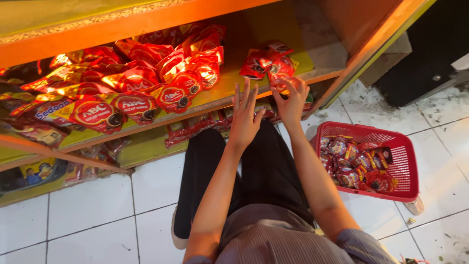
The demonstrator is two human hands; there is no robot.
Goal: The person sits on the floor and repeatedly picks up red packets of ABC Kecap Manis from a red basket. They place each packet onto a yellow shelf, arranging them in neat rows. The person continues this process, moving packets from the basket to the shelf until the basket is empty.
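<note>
Partly blurred: right hand [291, 100] gripping red sachet [283, 84]; left hand [245, 117] empty.

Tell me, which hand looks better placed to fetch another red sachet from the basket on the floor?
Probably the right hand: the red basket sits on that side, just beyond the right forearm. It holds a red sachet at the shelf edge now. The left hand hovers open, farther from the basket.

Both arms stretched forward, left hand [244, 117] open with fingers splayed and pointing up, right hand [291, 100] slightly higher, fingers curled in a pinch.
</note>
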